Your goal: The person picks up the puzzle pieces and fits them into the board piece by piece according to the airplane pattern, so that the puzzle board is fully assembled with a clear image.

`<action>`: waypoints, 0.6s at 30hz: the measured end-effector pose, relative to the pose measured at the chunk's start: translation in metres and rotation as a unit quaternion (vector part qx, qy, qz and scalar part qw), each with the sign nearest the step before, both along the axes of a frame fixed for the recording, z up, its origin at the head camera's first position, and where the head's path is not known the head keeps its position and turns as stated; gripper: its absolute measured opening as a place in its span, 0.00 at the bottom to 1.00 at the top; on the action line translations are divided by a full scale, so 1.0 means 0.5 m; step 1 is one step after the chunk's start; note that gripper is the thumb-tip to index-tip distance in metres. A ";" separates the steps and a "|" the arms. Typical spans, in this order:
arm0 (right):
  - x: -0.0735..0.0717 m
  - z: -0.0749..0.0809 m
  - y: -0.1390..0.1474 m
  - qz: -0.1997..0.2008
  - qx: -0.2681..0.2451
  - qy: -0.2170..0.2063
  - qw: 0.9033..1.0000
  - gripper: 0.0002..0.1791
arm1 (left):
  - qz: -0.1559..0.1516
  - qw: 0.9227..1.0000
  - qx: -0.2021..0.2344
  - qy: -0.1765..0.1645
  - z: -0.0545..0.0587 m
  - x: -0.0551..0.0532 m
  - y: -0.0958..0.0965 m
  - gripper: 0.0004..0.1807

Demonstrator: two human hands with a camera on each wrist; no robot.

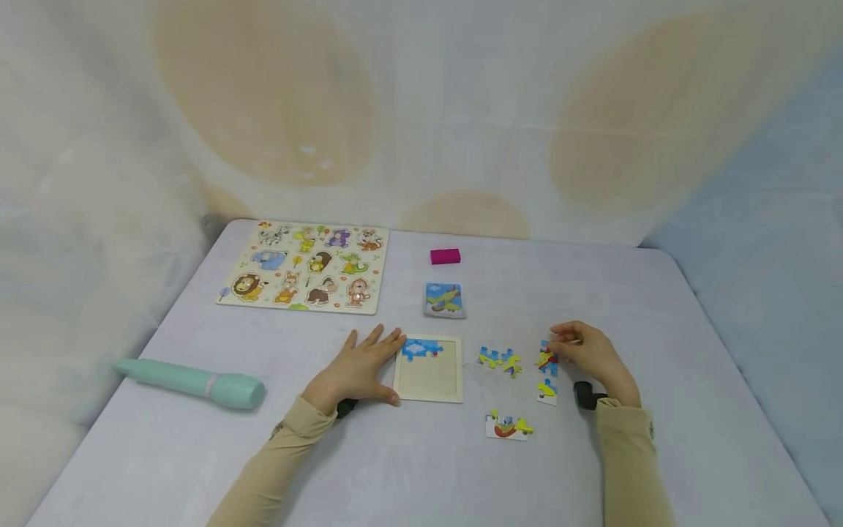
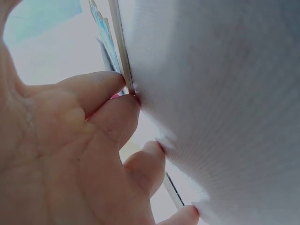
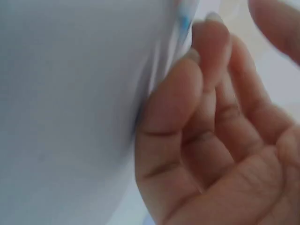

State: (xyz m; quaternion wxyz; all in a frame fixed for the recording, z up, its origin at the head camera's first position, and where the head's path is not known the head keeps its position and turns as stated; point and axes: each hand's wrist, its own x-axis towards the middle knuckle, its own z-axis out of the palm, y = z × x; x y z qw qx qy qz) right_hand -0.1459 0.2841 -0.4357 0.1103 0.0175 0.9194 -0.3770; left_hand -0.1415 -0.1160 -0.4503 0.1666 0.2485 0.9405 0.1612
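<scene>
My left hand [image 1: 358,372] lies spread at the left edge of a small wooden puzzle tray [image 1: 428,380]; in the left wrist view its fingertips meet the tray's edge and the table. Joined blue sky pieces [image 1: 421,348] fill the tray's upper left part. My right hand [image 1: 594,359] is over the right side of a group of red, yellow and blue puzzle pieces [image 1: 546,364], its fingertips beside or on them. In the right wrist view the fingers [image 3: 171,101] are loosely bent and the thumb [image 3: 276,28] stands apart.
More pieces [image 1: 500,359] lie right of the tray, with another piece group [image 1: 507,426] nearer the front. Behind the tray are an airplane picture [image 1: 444,300] and a magenta block [image 1: 445,256]. An animal puzzle board [image 1: 306,267] and a mint-green pen-shaped object [image 1: 191,382] lie left.
</scene>
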 end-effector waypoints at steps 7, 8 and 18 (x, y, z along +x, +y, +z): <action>0.015 -0.010 0.023 0.013 0.018 -0.028 0.999 0.27 | -0.002 1.000 0.004 0.005 -0.003 0.000 0.001 0.60; 0.014 -0.010 0.021 0.019 0.023 -0.028 0.999 0.27 | -0.002 1.000 0.006 0.003 -0.003 0.000 0.001 0.60; 0.008 -0.004 0.007 0.018 0.030 -0.001 0.999 0.20 | -0.005 1.000 0.010 0.009 -0.005 -0.001 0.000 0.60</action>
